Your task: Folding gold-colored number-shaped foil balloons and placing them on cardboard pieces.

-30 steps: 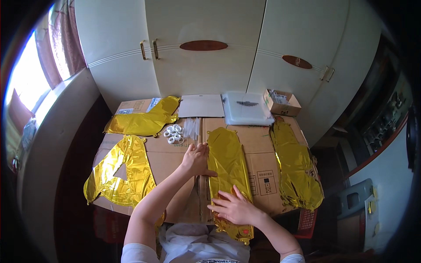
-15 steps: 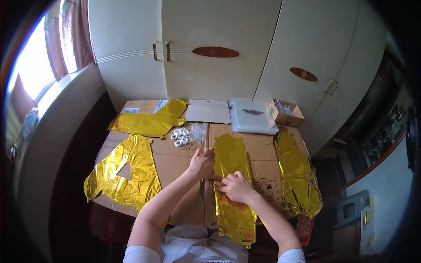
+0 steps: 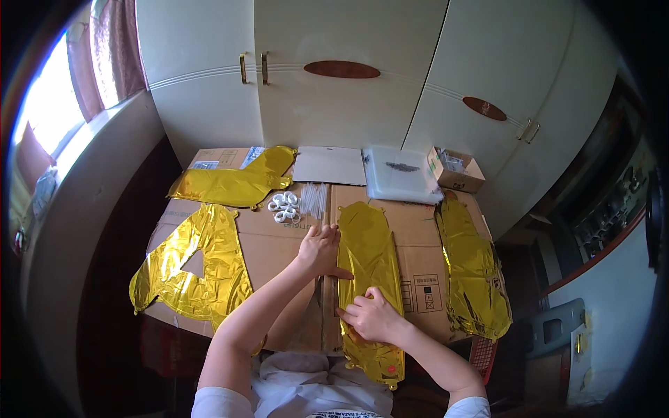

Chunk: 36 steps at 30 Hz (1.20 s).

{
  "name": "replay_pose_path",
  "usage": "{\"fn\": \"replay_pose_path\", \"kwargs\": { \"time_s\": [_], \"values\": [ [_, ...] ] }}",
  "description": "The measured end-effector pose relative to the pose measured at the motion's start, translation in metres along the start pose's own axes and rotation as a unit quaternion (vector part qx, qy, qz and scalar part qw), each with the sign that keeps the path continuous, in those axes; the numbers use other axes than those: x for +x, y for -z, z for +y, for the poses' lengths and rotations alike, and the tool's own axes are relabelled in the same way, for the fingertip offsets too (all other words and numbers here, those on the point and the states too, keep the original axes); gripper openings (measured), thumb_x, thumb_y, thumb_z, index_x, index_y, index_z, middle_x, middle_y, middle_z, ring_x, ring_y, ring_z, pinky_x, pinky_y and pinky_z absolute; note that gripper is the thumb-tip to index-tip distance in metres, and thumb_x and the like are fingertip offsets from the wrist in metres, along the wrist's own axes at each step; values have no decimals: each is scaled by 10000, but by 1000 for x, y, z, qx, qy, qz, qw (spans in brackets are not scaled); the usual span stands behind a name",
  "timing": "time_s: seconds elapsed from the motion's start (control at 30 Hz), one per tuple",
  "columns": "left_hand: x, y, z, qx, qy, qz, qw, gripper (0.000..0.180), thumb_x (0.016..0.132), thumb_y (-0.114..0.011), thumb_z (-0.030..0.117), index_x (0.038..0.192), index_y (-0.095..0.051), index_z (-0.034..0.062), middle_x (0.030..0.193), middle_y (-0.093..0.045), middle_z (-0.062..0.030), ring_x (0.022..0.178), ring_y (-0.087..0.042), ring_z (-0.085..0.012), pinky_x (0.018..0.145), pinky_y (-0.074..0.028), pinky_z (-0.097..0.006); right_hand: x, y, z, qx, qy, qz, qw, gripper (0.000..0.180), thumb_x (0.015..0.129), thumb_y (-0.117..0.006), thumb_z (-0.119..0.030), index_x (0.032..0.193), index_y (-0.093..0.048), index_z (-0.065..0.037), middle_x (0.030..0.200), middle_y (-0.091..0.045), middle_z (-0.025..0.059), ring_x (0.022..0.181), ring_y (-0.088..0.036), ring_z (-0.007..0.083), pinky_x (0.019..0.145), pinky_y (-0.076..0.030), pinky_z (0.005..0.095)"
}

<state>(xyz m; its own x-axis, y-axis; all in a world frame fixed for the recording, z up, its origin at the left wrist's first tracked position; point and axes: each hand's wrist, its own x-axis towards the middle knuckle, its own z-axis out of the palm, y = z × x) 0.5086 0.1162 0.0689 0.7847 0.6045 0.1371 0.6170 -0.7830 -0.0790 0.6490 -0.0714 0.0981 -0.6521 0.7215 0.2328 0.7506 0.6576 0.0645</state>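
A flat gold foil balloon (image 3: 366,233), long with a rounded far end, lies lengthwise in front of me, its near end hanging past the table edge. My left hand (image 3: 320,251) rests along the balloon's left edge, thumb stretched away from the fingers and lying on the foil. Nearer to me, my right hand (image 3: 374,317) bears on the balloon with bent fingers, its tips at the left edge; it appears to pinch that edge, though the palm hides part of the grip. A red mark shows near the balloon's lower end.
More gold foil balloons lie at the left (image 3: 216,258), back left (image 3: 240,181) and right (image 3: 474,272) of the cardboard-covered table (image 3: 279,244). Farther back are white ribbon rolls (image 3: 284,207), clear straws (image 3: 313,200), a grey board (image 3: 329,166), a plastic-wrapped stack (image 3: 401,182) and a small carton (image 3: 460,173).
My right hand has slid toward me along the balloon, away from the left hand. The left hand keeps its place on the balloon's edge. The whole view has shifted slightly.
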Motion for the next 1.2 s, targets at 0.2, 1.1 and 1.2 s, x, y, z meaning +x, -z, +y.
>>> {"fn": "replay_pose_path", "kwargs": {
  "time_s": [0.2, 1.1, 1.2],
  "values": [
    [0, 13, 2, -17, 4, -42, 999, 1250, 583, -549, 869, 1371, -385, -88, 1440, -396, -171, 1329, -374, -265, 1071, -283, -438, -6, 4, -15, -6, 13, -11, 1000, 306, 827, -544, -181, 1079, -684, -78, 776, -579, -41, 812, -552, 112, 790, -384, 352],
    [-7, 13, -5, -38, -12, -24, 999, 1241, 617, -559, 840, 1397, -319, -94, 1444, -363, -212, 1315, -364, -301, 1036, -303, -453, -66, 25, 1, 126, -183, 117, 968, 304, 804, -608, -74, 1087, -699, -137, 867, -619, 18, 860, -597, 190, 821, -444, 358],
    [-6, 12, -5, -36, -9, -16, 999, 1245, 608, -551, 851, 1394, -324, -88, 1440, -364, -199, 1315, -355, -276, 1024, -303, -452, -81, 11, 26, 172, -219, 147, 949, 290, 826, -604, -90, 1105, -682, -111, 1019, -642, 43, 990, -598, 222, 892, -447, 369]
  ]
}}
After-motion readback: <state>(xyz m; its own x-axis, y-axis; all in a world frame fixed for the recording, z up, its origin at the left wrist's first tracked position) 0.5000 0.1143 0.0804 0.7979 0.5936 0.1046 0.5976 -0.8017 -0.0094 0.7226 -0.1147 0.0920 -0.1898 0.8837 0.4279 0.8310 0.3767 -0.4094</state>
